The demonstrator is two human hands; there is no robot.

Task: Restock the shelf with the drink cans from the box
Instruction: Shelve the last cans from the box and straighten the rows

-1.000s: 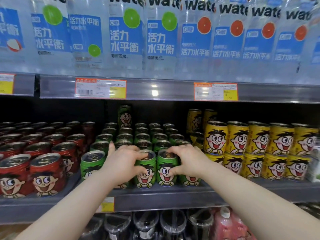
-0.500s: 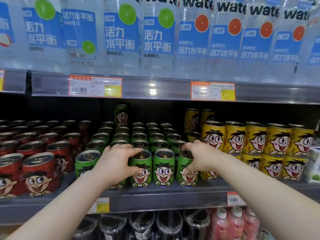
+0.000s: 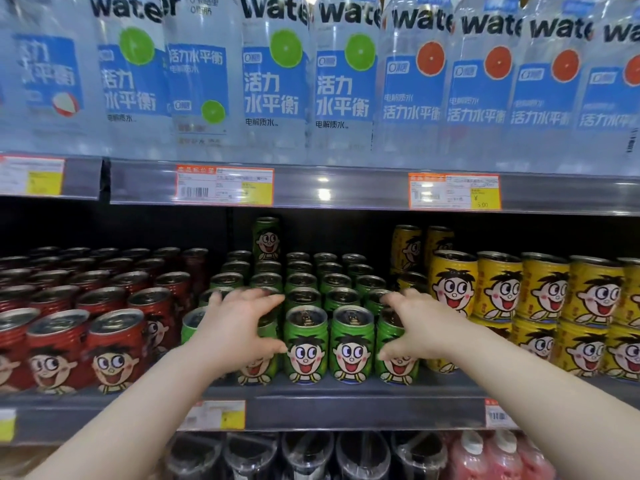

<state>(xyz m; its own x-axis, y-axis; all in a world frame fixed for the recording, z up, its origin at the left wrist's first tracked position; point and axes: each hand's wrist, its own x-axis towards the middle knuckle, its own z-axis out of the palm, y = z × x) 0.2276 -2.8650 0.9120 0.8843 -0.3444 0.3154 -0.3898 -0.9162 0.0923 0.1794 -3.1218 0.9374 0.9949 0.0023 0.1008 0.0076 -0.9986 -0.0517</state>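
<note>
Green drink cans [image 3: 352, 342] with a cartoon face fill the middle of the shelf [image 3: 346, 386] in several rows. My left hand [image 3: 235, 327] curves around a front-row green can [image 3: 258, 370], fingers over its top and thumb on its front; that can is mostly hidden. My right hand [image 3: 420, 327] curves the same way around the rightmost front green can [image 3: 398, 370]. Both cans stand upright on the shelf. One green can [image 3: 266, 237] stands stacked at the back. The box is out of view.
Red cans [image 3: 114, 348] fill the shelf to the left, and yellow cans [image 3: 498, 292], stacked two high, fill the right. Large water bottles [image 3: 277, 81] line the shelf above, with price tags [image 3: 225, 185] on its rail. Bottles and cups [image 3: 308, 455] stand on the shelf below.
My right hand moved from the middle green cans to the rightmost front one. The left hand stayed on its can, and its fingers now spread wider. The camera moved closer.
</note>
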